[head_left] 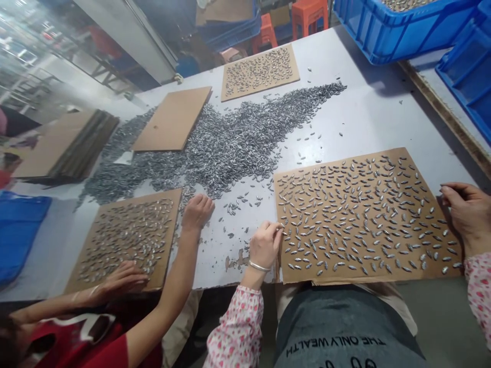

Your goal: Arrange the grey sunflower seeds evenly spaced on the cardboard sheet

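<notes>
A brown cardboard sheet [347, 280] lies at the table's front edge before me, its top covered with many small silver spindle-shaped pieces [345, 223]. At the sheet's left edge is my left hand [265, 244], a bracelet on its wrist, thumb and fingertips pinched together; whatever they grip is too small to make out. My right hand [468, 209] is at the right edge of the sheet, its fingers curled with the thumb against them, and what lies between them is hidden. Beyond the sheet a large heap of silver pieces [230, 145] spreads across the white table [368, 112].
A person in red at left has one hand over another covered sheet [172, 225] and the other fist by the heap. A bare board [172, 120] rests on the heap; a covered board [261, 74] lies behind. Stacked boards [61, 143] stand left, blue crates [406, 30] right.
</notes>
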Tool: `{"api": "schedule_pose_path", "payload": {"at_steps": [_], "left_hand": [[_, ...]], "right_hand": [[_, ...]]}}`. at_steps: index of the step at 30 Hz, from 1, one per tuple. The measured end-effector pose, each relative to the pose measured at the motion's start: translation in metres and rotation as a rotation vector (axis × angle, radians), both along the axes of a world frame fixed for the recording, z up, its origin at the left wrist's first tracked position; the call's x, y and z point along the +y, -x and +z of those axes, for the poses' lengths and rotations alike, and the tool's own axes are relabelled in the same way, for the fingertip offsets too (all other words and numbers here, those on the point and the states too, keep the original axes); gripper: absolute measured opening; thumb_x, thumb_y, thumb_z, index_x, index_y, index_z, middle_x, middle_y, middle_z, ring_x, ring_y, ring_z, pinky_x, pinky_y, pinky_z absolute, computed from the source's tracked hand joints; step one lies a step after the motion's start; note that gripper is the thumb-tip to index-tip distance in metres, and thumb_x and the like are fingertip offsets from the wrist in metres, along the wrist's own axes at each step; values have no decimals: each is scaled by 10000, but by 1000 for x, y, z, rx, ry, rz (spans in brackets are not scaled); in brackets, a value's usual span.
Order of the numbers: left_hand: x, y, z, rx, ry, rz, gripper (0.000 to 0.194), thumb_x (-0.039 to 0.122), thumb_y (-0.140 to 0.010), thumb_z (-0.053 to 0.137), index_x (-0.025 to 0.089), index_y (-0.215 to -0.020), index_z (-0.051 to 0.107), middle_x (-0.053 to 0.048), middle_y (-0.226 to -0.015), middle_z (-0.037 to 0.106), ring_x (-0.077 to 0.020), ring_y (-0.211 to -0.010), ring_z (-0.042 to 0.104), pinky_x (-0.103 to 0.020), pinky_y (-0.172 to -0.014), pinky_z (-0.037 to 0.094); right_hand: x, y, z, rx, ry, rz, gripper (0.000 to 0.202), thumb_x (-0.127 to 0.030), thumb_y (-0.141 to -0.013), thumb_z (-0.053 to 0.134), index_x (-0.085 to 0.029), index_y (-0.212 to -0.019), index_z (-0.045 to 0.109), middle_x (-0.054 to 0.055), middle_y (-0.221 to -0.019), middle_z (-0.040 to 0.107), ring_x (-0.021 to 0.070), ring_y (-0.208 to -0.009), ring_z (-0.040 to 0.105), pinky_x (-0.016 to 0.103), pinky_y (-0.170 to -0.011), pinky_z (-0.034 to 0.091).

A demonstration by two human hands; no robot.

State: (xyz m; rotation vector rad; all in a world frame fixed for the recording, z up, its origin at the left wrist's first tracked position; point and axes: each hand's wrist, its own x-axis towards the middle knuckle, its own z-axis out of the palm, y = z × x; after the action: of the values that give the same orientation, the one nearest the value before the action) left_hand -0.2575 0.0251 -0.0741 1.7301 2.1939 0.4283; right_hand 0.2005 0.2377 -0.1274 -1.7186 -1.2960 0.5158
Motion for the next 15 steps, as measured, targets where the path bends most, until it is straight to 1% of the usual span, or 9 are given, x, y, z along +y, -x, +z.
{"api": "schedule_pose_path", "payload": {"at_steps": [4, 8, 11, 13, 15], "left_hand": [[13, -4, 2, 0, -14, 37, 205, 316, -898, 455, 222, -920, 635, -25, -871, 608, -130, -763, 575, -239, -688, 411], [25, -9, 3, 106, 17, 38, 219, 328, -898, 452, 222, -879, 642, -29, -846, 606, -140, -757, 569, -242, -642, 391], [29, -13, 3, 179, 40, 17, 230, 323, -903, 437, 222, -864, 640, -37, -843, 604, -149, -763, 563, -248, -616, 372], [29, -15, 3, 198, 46, 7, 231, 312, -904, 431, 219, -859, 637, -41, -838, 602, -151, -758, 559, -251, -614, 367], [27, -18, 3, 196, 48, 2, 229, 306, -902, 432, 218, -850, 637, -42, -831, 600, -152, -757, 559, -253, -620, 369]], "right_hand": [[1, 5, 5, 108, -38, 26, 263, -320, -637, 692, -141, -830, 698, -16, -594, 559, 80, -509, 483, 200, -471, 388], [-2, 14, 14, 145, -23, 2, 262, -326, -611, 690, -142, -797, 685, -13, -586, 548, 83, -498, 470, 212, -454, 370], [-9, 23, 24, 104, -4, 18, 210, -355, -666, 669, -190, -796, 671, -10, -621, 541, 95, -534, 463, 247, -495, 383], [-14, 29, 31, 91, 18, 49, 155, -373, -727, 635, -230, -785, 653, -11, -634, 525, 98, -556, 454, 264, -527, 382], [-16, 33, 36, 96, 41, 65, 136, -380, -760, 609, -248, -775, 641, -11, -637, 515, 99, -560, 448, 272, -538, 373]]}}
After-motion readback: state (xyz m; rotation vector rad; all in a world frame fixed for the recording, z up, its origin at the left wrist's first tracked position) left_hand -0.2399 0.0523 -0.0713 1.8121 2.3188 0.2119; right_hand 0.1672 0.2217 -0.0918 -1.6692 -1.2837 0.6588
